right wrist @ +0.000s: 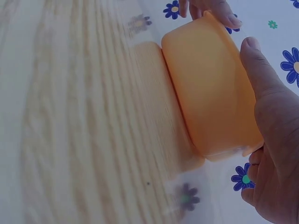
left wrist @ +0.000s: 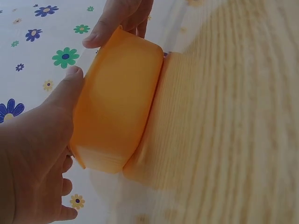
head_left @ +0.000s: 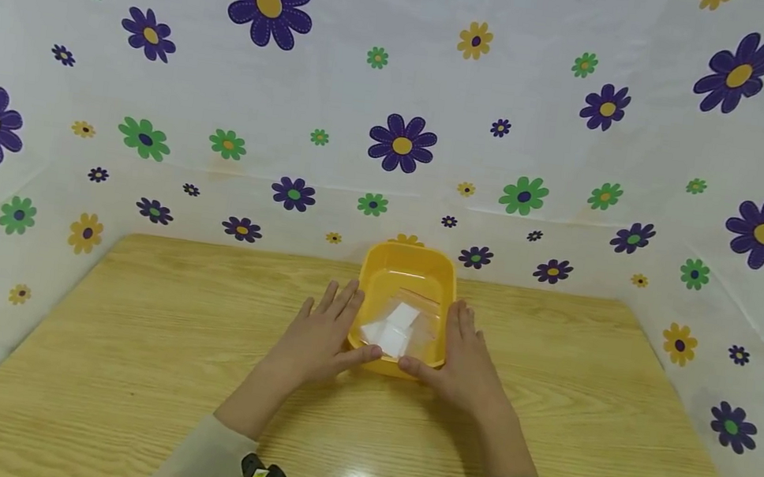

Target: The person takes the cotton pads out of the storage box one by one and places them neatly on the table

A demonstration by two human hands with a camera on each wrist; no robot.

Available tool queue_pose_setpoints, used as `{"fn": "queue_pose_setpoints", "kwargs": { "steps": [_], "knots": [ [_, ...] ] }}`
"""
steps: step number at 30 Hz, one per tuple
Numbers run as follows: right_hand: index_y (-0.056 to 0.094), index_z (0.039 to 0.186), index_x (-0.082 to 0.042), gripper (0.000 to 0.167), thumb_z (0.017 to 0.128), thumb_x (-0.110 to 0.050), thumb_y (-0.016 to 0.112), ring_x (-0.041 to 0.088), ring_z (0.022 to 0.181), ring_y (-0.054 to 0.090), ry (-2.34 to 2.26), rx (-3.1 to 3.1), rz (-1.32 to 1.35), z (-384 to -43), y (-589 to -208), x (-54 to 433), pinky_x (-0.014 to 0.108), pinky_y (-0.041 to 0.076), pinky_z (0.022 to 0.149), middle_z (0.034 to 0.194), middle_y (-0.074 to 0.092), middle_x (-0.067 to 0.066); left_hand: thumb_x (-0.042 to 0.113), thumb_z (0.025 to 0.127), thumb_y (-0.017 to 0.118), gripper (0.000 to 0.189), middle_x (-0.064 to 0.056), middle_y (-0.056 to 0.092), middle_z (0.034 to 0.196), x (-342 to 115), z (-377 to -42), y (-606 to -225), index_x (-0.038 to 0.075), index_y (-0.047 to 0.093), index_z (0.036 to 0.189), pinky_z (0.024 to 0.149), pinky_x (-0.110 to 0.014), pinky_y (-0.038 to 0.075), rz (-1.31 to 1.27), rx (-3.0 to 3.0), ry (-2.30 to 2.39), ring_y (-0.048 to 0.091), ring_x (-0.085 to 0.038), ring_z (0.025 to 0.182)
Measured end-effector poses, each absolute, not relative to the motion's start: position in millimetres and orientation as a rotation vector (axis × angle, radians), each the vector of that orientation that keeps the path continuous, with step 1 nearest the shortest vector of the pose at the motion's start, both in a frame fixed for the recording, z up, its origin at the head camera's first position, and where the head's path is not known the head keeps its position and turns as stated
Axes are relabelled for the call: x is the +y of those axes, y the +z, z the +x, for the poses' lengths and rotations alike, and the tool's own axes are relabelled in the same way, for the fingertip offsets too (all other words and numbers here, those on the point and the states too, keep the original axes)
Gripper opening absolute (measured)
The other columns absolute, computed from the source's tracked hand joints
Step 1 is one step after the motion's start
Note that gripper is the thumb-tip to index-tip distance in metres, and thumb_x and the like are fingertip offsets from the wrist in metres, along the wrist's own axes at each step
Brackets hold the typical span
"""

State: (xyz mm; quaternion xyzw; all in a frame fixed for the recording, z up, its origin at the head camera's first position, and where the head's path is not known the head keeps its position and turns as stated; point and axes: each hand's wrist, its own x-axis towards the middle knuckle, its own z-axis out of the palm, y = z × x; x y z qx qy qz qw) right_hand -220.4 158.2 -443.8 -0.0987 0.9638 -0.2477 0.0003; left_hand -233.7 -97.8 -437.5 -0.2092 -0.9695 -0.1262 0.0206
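Nr far edge of table (head_left: 201, 312), tub (head_left: 410, 258): qty 1, yellow, upright on tabletop.
Tub contents: clear packaging (head_left: 425, 330) w/ white pcs (head_left: 403, 316), overlapping; exact no. can't tell.
L hand (head_left: 321, 342): spread along L wall, thumb nr front rim.
R hand (head_left: 468, 364): ditto, R wall; 2 hands tot.
Progress (est.): tub positioned, packaging in; hands not yet off, contents untouched.
Wrist cams (head_left: 263, 476): 2.
Floral cloth (head_left: 559, 21): behind.

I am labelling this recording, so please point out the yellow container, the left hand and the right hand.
Yellow container (left wrist: 117, 100): left wrist view, on its outer wall.
Left hand (head_left: 317, 342): head view, on its back.
Right hand (head_left: 470, 365): head view, on its back.
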Motion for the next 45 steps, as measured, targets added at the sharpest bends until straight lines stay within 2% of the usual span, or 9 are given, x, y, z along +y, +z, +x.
{"fn": "queue_pose_setpoints", "kwargs": {
  "steps": [7,17,22,28,33,37,45],
  "knots": [
    [0.000,0.160,-0.005,0.129,0.076,-0.086,0.055,0.033,0.154,0.000,-0.771,3.013,-0.311,-214,-442,150,0.053,0.014,0.122,0.168,-0.005,0.014,0.084,0.088,0.032,0.110,-0.012,-0.001,0.167,-103,-228,-434,0.004,0.008,0.160,0.122,-0.059,0.014,-0.653,-3.053,-0.371,0.000,-0.034,0.154],
    [0.000,0.160,-0.004,0.125,0.079,-0.079,0.059,0.030,0.154,-0.002,-0.801,3.009,-0.360,-208,-444,139,0.051,0.015,0.123,0.168,-0.004,0.013,0.081,0.089,0.037,0.113,-0.020,-0.003,0.165,-109,-217,-430,-0.004,0.005,0.157,0.122,-0.059,0.015,-0.582,-3.088,-0.370,0.001,-0.037,0.154],
    [0.001,0.160,-0.005,0.124,0.079,-0.080,0.058,0.030,0.154,0.000,-0.788,3.006,-0.364,-207,-444,134,0.050,0.016,0.123,0.168,-0.003,0.013,0.085,0.086,0.036,0.117,-0.019,-0.002,0.165,-114,-214,-433,-0.003,0.007,0.158,0.121,-0.058,0.017,-0.556,-3.075,-0.359,0.001,-0.035,0.154],
    [0.001,0.160,-0.006,0.126,0.077,-0.082,0.058,0.031,0.154,0.002,-0.796,2.986,-0.381,-206,-443,127,0.051,0.017,0.122,0.168,-0.002,0.012,0.089,0.078,0.045,0.124,-0.019,0.007,0.166,-123,-213,-436,-0.002,0.017,0.158,0.121,-0.058,0.018,-0.495,-3.018,-0.419,0.007,-0.036,0.154],
    [0.003,0.160,-0.006,0.125,0.078,-0.080,0.060,0.031,0.155,0.002,-0.798,2.991,-0.388,-203,-445,121,0.051,0.018,0.122,0.168,-0.004,0.011,0.093,0.076,0.038,0.128,-0.016,-0.001,0.167,-129,-214,-437,0.001,0.009,0.159,0.121,-0.060,0.017,-0.531,-3.038,-0.406,0.002,-0.036,0.154],
    [0.003,0.160,-0.005,0.125,0.078,-0.081,0.058,0.030,0.154,0.000,-0.791,2.997,-0.418,-201,-446,118,0.050,0.017,0.122,0.167,-0.007,0.010,0.094,0.076,0.035,0.129,-0.016,-0.002,0.166,-132,-214,-438,0.000,0.007,0.159,0.121,-0.059,0.017,-0.560,-3.040,-0.369,0.001,-0.035,0.154],
    [0.001,0.160,-0.005,0.128,0.076,-0.087,0.052,0.028,0.155,-0.001,-0.777,3.003,-0.408,-199,-445,114,0.048,0.010,0.124,0.167,-0.007,0.010,0.091,0.078,0.041,0.128,-0.020,0.001,0.165,-133,-213,-440,-0.004,0.007,0.158,0.121,-0.058,0.019,-0.540,-3.045,-0.396,0.005,-0.036,0.154]
  ]
}}
